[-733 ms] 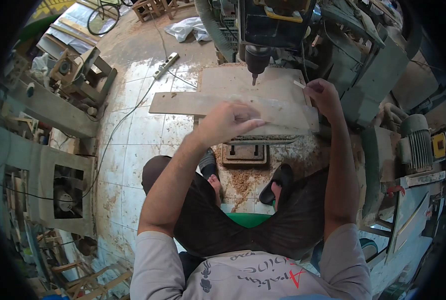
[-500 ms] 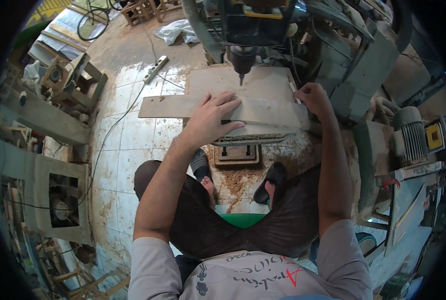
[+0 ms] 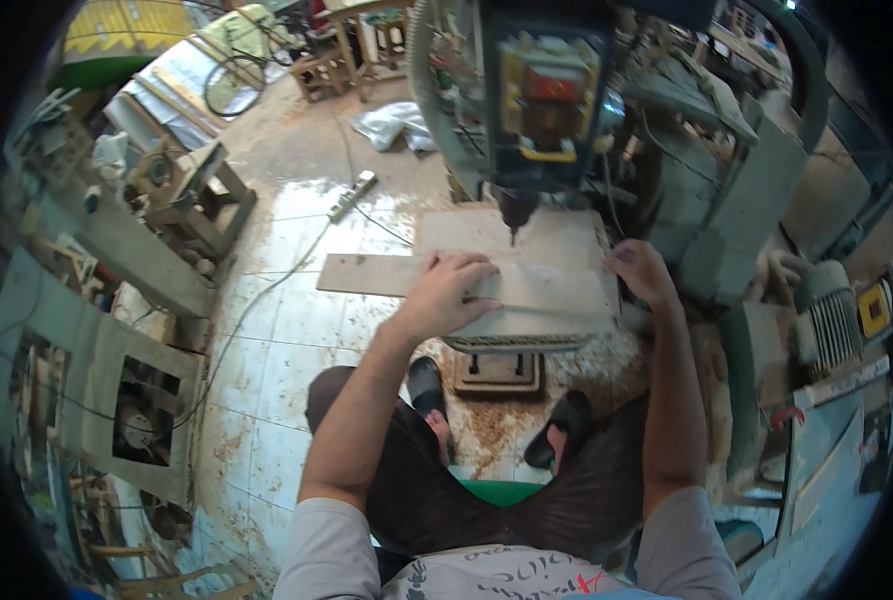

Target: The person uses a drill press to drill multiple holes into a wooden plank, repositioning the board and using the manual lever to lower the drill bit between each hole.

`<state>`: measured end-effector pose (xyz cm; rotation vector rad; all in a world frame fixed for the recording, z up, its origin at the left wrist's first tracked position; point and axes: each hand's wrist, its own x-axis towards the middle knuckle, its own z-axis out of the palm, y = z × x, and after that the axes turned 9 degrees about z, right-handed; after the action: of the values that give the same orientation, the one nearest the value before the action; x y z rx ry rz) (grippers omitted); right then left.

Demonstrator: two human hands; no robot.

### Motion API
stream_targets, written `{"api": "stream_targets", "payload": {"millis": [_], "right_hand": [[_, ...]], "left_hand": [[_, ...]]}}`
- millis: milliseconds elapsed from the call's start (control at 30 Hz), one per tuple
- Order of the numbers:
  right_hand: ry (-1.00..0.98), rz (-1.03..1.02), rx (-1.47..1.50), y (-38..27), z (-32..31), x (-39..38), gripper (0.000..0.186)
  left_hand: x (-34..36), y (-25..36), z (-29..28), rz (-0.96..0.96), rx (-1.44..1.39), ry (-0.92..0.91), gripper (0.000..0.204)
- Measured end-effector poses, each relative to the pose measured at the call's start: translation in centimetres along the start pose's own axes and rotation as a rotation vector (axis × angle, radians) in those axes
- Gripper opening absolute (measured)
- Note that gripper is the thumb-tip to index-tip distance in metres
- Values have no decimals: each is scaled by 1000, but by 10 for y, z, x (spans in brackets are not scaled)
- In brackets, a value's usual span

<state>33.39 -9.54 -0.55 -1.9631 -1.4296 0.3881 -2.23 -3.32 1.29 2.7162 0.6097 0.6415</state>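
Note:
A drill press (image 3: 538, 100) hangs over a pale table board (image 3: 456, 225), its bit (image 3: 512, 236) pointing down. A long flat plank (image 3: 356, 272) lies crosswise on the board, sticking out past its left side. My left hand (image 3: 446, 295) rests open on the plank, left of and below the bit, fingers spread. My right hand (image 3: 638, 268) is pinched at the board's right edge, beside the plank's right end; what its fingertips hold is too small and blurred to make out.
Machinery with a finned motor (image 3: 831, 335) crowds the right. A power strip (image 3: 353, 197) and cables lie on the tiled floor to the left, near a wooden stand (image 3: 196, 200) and a pale machine cabinet (image 3: 91, 370). My feet (image 3: 431, 400) flank the press's base (image 3: 498, 373).
My left hand has settled flat onto the plank. My right hand has come down to the board's edge, the pale sliver it held no longer distinct. The view has tilted up, lowering the scene in frame.

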Motion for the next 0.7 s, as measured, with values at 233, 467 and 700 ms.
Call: {"api": "stream_targets", "payload": {"millis": [233,467,700], "right_hand": [[-274,105,191,-22,-10,-7,30],[-303,-14,154,-36,-4,-14,30],[-229,-90,52,-53,5,-23,36]], "left_hand": [[-10,-9,-7,-101,9,-1,47],[-12,-8,-13,-224,51,-66,51],[-9,-3,-10,-228,90,-41,56]]}}
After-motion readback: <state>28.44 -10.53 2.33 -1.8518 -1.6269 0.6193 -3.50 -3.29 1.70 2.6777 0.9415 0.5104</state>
